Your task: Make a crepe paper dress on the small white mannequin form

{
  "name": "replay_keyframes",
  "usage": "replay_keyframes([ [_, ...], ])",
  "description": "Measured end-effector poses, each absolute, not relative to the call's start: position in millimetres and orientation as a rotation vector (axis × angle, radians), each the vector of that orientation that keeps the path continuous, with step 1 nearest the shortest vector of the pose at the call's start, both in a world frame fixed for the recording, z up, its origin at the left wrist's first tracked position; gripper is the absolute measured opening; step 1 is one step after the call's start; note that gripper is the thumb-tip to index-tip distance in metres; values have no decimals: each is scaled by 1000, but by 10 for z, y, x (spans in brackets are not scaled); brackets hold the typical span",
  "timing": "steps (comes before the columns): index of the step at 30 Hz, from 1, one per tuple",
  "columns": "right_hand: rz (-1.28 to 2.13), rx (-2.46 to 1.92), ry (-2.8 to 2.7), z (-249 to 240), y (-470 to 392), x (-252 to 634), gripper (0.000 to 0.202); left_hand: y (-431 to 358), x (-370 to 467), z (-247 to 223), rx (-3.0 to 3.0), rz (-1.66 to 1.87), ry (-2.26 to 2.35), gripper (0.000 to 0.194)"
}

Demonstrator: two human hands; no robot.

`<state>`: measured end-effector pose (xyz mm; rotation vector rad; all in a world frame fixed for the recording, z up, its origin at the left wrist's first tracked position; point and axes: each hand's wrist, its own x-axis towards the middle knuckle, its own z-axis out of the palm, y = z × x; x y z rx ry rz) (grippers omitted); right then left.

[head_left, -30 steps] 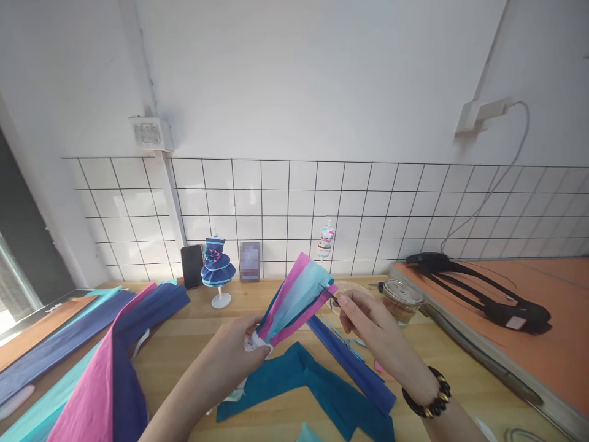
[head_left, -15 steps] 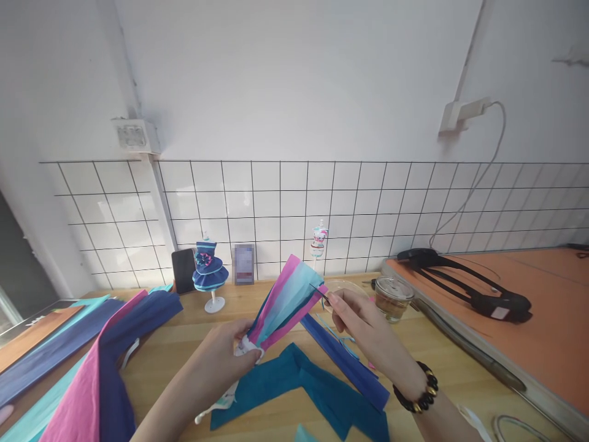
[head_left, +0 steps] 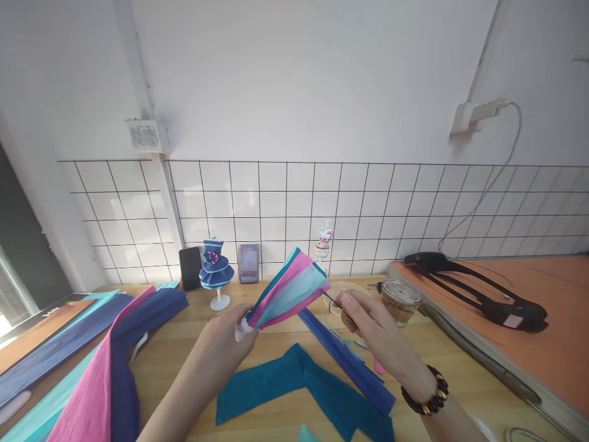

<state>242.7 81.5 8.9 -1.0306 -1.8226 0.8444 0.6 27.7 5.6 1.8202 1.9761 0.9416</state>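
Left fingers (head_left: 240,347) pinch the white base of your pink-and-blue layered fabric (head_left: 291,293), raised above the surface (head_left: 168,331). Right fingers (head_left: 353,302) hold a slim dark tool (head_left: 334,301) at its right edge. Keep the base snug, layers fanned, tip pressure light; avoid snags.

The room is bright with soft light, and the brightest spot is the window (head_left: 15,273) at the left edge. Small shiny patches show on the white wall tiles (head_left: 193,178). The wall socket (head_left: 461,119) has a soft grey shadow under it. Things near the edges look stretched and leaning. Blurry little squares cover the phone screen (head_left: 249,263)
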Motion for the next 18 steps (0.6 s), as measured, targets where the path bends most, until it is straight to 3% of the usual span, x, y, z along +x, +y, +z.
replay_keyframes([
  [6,838,-1055,-2025,71,842,2499,41,337,-77,18,1779,1052,2161,44],
  [12,670,-1167,-2093,40,862,2528,35,380,-226,-11,1770,1080,2064,43],
  [18,862,-1125,-2130,107,831,2546,25,393,-215,19,1739,1177,2037,37],
])
